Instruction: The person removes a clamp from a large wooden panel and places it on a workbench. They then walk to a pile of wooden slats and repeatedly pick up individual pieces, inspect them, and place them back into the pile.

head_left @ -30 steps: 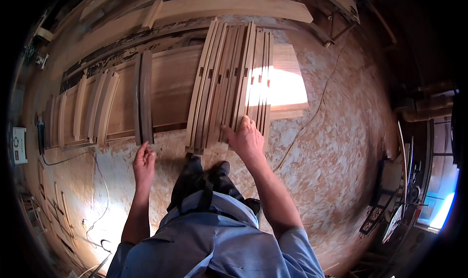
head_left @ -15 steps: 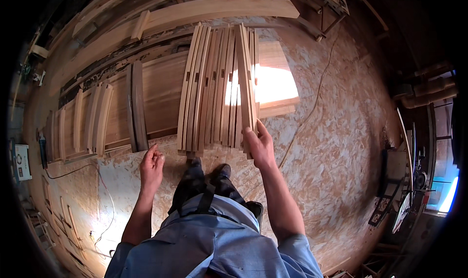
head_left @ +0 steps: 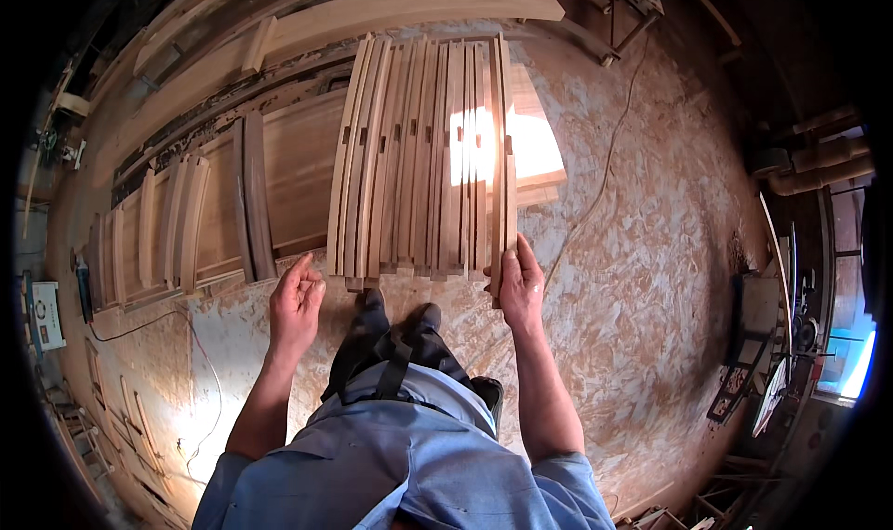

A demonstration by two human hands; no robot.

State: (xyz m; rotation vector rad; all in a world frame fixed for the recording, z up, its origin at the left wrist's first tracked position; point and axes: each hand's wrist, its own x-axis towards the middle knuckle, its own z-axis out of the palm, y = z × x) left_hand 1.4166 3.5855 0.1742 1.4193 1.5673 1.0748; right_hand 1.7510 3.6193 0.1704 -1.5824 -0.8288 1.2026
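Observation:
Long wooden strips point(head_left: 402, 172) lie side by side in a row before me, several with small dark slots cut in their edges. My right hand point(head_left: 521, 288) is closed around the near end of one strip point(head_left: 509, 191) at the right edge of the row, thumb on top. This strip stands nearly parallel to the others, with a narrow gap beside it. My left hand point(head_left: 298, 299) is off to the left of the row's near end, its fingers loosely bent and apart, with nothing in them.
Wide boards lie under the row; sunlight falls on the board point(head_left: 532, 153) at right. Curved dark pieces point(head_left: 253, 195) and shorter pale pieces point(head_left: 191, 218) rest at left. A long plank point(head_left: 419, 7) spans the far side. A cord point(head_left: 609, 172) crosses the stained floor point(head_left: 651, 279).
The strip in my right hand has shifted right and straightened, from slanting over its neighbours to the row's right edge. My left hand has risen slightly and its fingers have loosened.

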